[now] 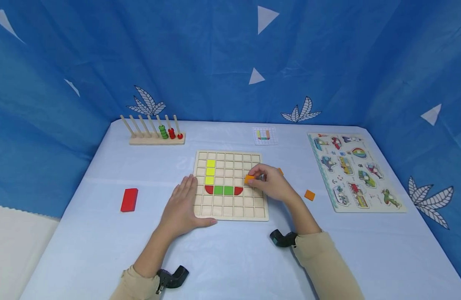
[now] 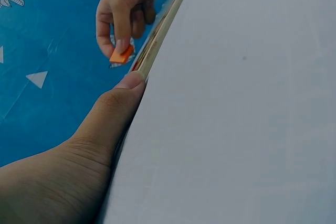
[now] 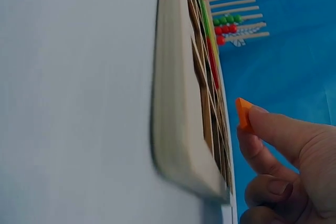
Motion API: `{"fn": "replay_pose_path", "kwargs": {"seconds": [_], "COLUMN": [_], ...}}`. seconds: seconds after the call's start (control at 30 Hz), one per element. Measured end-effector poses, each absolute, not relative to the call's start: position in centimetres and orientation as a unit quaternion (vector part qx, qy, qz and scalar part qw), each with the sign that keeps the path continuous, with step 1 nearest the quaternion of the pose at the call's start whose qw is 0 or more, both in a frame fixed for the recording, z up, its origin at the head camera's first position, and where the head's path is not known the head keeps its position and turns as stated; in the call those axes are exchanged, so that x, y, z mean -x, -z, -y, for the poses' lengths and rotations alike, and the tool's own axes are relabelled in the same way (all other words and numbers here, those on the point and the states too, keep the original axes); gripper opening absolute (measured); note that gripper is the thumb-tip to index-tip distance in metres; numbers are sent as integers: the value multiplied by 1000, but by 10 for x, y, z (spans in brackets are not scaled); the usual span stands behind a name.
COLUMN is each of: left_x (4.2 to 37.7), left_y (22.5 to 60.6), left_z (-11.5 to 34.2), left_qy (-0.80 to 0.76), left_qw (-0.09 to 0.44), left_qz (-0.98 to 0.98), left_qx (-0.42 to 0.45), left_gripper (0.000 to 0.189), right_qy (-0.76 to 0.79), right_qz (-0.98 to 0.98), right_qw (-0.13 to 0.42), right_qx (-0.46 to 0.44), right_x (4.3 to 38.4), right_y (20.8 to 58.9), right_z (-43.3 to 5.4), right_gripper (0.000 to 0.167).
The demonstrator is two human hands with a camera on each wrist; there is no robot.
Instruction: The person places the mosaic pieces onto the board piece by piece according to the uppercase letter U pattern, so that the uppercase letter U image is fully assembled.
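Note:
A wooden grid board (image 1: 230, 212) lies on the table. In its cells sit a column of yellow square tiles (image 1: 210, 171), two green square tiles (image 1: 223, 190) and a red rounded tile (image 1: 209, 190) at each end of the green ones. My right hand (image 1: 269, 181) pinches an orange square tile (image 3: 244, 114) between thumb and fingertips, just over the board's right half. My left hand (image 1: 181, 208) rests along the board's left edge, fingers straight, its thumb (image 2: 113, 114) against the near edge. Two loose orange tiles (image 1: 310, 195) lie right of the board, one partly behind the right hand.
A small pattern card (image 1: 265, 136) lies behind the board. At the back left stands a bead counter (image 1: 157, 141) with upright pegs. A red block (image 1: 129, 200) lies on the left, and a picture puzzle board (image 1: 355, 173) on the right. Blue cloth surrounds the table.

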State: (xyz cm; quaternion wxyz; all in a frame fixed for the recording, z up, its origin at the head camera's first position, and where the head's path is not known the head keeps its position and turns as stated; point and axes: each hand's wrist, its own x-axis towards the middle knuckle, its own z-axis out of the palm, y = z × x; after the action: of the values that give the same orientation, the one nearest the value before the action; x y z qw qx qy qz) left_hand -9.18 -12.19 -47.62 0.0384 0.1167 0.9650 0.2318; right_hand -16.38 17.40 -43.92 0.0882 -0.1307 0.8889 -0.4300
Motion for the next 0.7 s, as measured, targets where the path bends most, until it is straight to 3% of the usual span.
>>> {"fn": "replay_pose_path", "kwargs": {"seconds": [0.7], "left_x": [91], "left_y": [474], "left_z": [122], "left_qy": [-233], "left_qw": [41], "left_qz": [-965], "left_qx": [-117], "left_gripper": [138], "right_qy": [387], "right_qz": [-906], "right_qw": [104], "right_qx": [134], "right_x": [168], "right_y": [442], "right_z": [-140], "right_gripper": [14]}}
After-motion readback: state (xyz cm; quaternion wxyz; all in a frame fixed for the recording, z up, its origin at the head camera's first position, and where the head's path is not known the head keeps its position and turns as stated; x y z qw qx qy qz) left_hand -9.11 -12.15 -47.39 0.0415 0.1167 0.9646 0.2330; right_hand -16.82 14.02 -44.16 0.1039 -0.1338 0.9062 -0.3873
